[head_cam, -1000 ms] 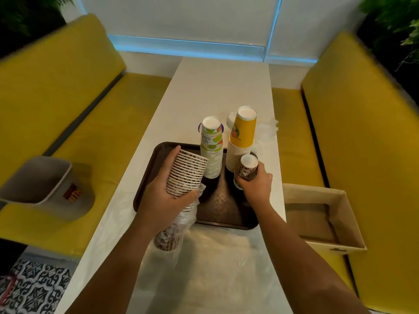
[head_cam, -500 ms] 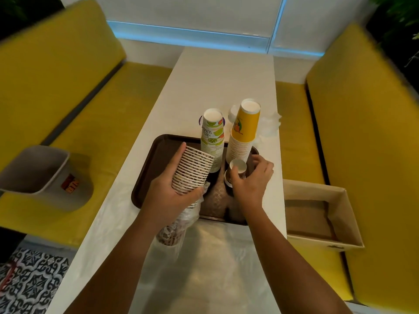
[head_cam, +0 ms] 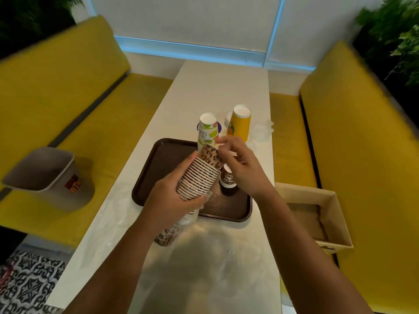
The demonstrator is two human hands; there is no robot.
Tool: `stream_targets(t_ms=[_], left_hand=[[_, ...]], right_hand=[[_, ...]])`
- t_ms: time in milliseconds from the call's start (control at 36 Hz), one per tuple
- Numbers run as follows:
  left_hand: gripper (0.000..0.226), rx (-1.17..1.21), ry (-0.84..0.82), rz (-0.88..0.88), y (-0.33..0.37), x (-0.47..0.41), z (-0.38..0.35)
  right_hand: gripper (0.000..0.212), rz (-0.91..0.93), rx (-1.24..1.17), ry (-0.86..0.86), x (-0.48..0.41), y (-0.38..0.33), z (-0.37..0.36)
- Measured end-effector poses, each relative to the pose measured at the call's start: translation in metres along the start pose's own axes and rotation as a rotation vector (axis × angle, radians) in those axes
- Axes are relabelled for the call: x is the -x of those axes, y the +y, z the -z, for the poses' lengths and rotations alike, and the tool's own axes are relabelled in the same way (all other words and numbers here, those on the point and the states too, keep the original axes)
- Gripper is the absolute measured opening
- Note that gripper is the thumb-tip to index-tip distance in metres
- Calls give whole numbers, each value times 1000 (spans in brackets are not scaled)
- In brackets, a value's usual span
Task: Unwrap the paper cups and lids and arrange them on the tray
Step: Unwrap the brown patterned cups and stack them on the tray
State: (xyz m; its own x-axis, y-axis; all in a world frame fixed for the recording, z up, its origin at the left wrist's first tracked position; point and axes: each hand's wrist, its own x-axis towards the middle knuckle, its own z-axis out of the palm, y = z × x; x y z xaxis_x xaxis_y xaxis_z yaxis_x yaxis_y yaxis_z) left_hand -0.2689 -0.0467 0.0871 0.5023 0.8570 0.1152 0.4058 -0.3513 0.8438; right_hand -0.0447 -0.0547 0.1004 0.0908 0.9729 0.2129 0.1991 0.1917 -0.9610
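My left hand (head_cam: 172, 198) grips a stack of small leopard-print paper cups (head_cam: 198, 181), tilted over the brown tray (head_cam: 167, 159); clear plastic wrap (head_cam: 172, 232) still hangs round the stack's lower end. My right hand (head_cam: 238, 164) pinches the top cup (head_cam: 209, 156) of that stack, which sticks out from the rest. On the tray, upside down, stand a short stack of the same small cups (head_cam: 227, 180), a stack of lime-print cups (head_cam: 207, 130) and a yellow stack (head_cam: 239, 123).
The long white table (head_cam: 217, 87) runs between two yellow benches. A grey bin (head_cam: 45, 177) sits on the left bench, an open cardboard box (head_cam: 326, 214) on the right one. Crumpled clear wrap (head_cam: 263, 132) lies behind the yellow cups.
My right hand let go of the small cups it set on the tray, rose, and now pinches the top cup of the stack in my left hand. The left hand lifted slightly.
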Motion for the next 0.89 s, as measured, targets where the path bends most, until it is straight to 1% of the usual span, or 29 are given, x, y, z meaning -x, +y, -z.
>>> stream_targets(t_ms=[56,111,167,222,278,306,333,417,444,472,500,528,556,639,667,722,778,889], left_hand=[[100,-4,5,-6,2,3,1],[99,9,25,-4,4,6,3],[99,24,55,12,3,8,5],[100,38,85,33,2,9,8],[100,52,108,44,2,9,10],[100,56,121,47,2,8,9],[100,62,132,51,2,8,8],[100,81,149,65,1,4,6],[99,85,146,69,1,3,5],[99,86,144,71,1,2,5],[98,85,145,73,0,1,4],[98,84,145,75,0,0,4],[97,79,146,77,-1,-1,5],[97,74,148,92,-6,-3,6],[97,78,146,100,-8,-3,6],[98,90,138,117,-12,-4,7],[100,100,134,135,-15,-6,6],[103,92,121,162,-21,-8,5]], right_hand=[[25,-70,-69,96,-1,0,5],[30,-117,-123,96,-1,-3,12],[20,-128,-184,38,0,-4,20],[24,-130,-232,-23,1,-3,27],[17,-144,-281,-60,2,0,33],[25,-156,-302,-85,3,1,35],[40,-175,-299,-120,3,3,37],[96,-187,-97,-283,3,4,38],[107,-173,-55,-330,2,5,37],[112,-158,-31,-356,1,6,36],[114,-143,-6,-349,0,8,34],[112,-127,32,-312,-1,10,32],[106,-104,93,-238,-3,14,30],[77,-40,391,112,-10,36,23],[70,-56,472,213,-12,45,20],[63,-117,543,322,-14,63,13],[60,-176,574,330,-15,83,6],[54,-335,661,186,-7,124,-7]])
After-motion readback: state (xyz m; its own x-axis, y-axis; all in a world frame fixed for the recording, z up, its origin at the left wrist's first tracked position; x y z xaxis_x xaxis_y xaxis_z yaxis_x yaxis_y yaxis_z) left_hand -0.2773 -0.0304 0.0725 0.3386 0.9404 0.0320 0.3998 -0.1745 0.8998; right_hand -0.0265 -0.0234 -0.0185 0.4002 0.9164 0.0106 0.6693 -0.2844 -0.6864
